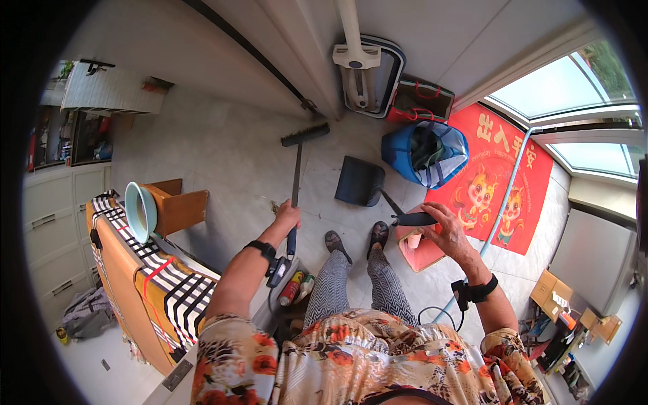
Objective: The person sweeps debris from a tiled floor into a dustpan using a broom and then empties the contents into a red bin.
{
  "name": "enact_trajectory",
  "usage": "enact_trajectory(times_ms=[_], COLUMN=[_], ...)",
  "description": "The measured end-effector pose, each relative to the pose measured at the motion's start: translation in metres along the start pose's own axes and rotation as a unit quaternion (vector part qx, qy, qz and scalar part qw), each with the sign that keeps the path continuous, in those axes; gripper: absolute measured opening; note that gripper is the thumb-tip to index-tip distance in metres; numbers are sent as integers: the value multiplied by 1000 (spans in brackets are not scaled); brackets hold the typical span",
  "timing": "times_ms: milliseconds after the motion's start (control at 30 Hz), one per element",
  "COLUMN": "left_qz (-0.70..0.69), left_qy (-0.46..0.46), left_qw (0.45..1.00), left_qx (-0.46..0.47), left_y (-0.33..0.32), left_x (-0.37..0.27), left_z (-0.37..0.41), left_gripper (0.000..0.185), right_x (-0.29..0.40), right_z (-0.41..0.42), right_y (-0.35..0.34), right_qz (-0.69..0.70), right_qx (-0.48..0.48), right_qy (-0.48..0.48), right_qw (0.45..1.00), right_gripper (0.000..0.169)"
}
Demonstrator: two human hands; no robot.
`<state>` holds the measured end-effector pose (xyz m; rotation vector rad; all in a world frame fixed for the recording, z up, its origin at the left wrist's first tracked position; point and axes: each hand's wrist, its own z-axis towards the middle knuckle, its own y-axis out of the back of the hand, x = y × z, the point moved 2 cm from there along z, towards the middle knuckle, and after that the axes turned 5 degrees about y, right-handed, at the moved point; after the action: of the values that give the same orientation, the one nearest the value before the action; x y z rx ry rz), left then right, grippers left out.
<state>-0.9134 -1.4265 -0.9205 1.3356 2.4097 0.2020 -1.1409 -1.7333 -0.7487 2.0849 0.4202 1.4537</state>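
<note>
My left hand [288, 216] is closed around the handle of a broom [297, 172], whose dark bristled head lies on the grey tiled floor near the wall corner. At the right, my right hand [445, 225] is at the end of the handle of a black dustpan [360, 181], thumb below it and fingers above. The dustpan's pan lies on the floor, to the right of the broom's handle and in front of my feet. Small bits of debris [275, 206] are on the tiles left of the broom handle, with fine specks between broom and pan.
A blue bag [422, 152] stands beyond the dustpan, beside a red doormat [486, 187]. Against the wall are a vacuum cleaner [357, 66] and a red gift bag [422, 98]. A pink stool [420, 253] is under my right hand. At left are a wooden stool [185, 206] and a basin [140, 212].
</note>
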Motion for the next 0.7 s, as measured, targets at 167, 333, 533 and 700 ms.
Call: enact_trajectory(times_ms=[167, 333, 533, 700], left_qz=[-177, -140, -120, -130], left_qy=[-53, -16, 52, -65], left_qw=[983, 990, 983, 989], left_qx=[-4, -32, 128, 12], left_y=[-22, -75, -35, -35], left_x=[-12, -12, 47, 32], left_z=[22, 28, -48, -14], left_gripper=[7, 11, 10, 8], right_x=[13, 32, 13, 12], right_z=[7, 10, -1, -13], right_y=[6, 3, -14, -17], right_qz=[-99, -182, -140, -123], right_qx=[58, 152, 193, 220], right_qy=[62, 97, 85, 95], right_qw=[991, 967, 967, 963], right_gripper=[37, 34, 40, 43])
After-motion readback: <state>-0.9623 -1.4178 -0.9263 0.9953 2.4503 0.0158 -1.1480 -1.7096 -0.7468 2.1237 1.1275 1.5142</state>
